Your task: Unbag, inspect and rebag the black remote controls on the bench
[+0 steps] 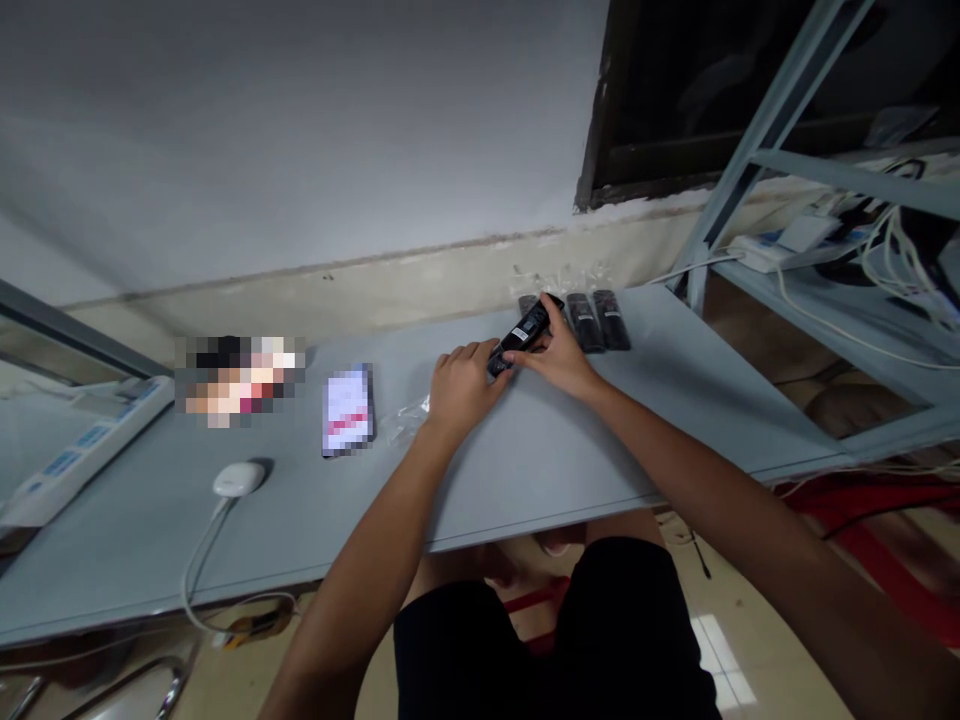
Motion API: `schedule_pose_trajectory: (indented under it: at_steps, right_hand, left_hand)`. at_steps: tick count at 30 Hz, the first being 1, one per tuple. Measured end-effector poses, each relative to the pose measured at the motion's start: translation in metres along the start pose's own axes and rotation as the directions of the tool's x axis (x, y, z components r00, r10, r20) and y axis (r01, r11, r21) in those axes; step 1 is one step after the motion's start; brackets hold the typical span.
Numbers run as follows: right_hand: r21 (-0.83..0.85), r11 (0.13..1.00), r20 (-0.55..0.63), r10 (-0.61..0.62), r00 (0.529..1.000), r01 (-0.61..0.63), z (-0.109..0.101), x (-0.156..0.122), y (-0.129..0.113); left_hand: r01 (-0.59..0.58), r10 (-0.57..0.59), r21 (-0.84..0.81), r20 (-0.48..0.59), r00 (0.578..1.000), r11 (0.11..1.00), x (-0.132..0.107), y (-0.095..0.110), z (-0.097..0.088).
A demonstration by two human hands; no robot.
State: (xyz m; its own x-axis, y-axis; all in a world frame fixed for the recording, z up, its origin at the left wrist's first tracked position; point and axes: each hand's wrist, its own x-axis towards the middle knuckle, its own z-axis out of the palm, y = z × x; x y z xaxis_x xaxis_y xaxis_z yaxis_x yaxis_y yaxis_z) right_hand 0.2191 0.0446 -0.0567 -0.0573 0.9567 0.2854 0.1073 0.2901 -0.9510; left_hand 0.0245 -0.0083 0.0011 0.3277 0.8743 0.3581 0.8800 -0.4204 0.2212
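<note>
A slim black remote control (523,335) with a white label is held slantwise above the grey table (517,470). My right hand (559,355) grips its upper part, thumb and fingers on opposite edges. My left hand (466,385) is closed at the lower end, fingers bent around it. Behind my right hand, a row of similar black remotes (611,320) in clear plastic bags lies near the wall; one is partly hidden by the held remote. A crumpled clear plastic bag (405,425) rests beside my left wrist.
A phone (347,410) with a lit, blurred screen lies to the left. A white earbud case (239,479) with a cable sits nearer the front edge. A white power strip (90,450) runs along the left side. Metal shelving (750,190) with cables stands at the right.
</note>
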Motion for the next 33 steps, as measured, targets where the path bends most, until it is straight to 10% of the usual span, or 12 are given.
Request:
schedule_pose_trajectory:
  at_steps: [10, 18, 33]
  right_hand:
    - [0.001, 1.000, 0.033, 0.020, 0.999, -0.020, -0.006, 0.004, -0.003]
    - [0.097, 0.995, 0.137, -0.001, 0.991, -0.012, -0.023, 0.005, -0.018]
    - [0.090, 0.996, 0.247, -0.016, 0.969, -0.007, -0.024, -0.001, -0.028]
  left_hand:
    - [0.061, -0.058, -0.263, 0.020, 0.998, 0.963, 0.002, -0.006, -0.007]
    - [0.248, -0.119, -0.711, 0.227, 0.967, 0.658, 0.010, -0.021, -0.015]
    - [0.384, -0.166, -0.791, 0.348, 0.923, 0.477, 0.011, -0.021, -0.003]
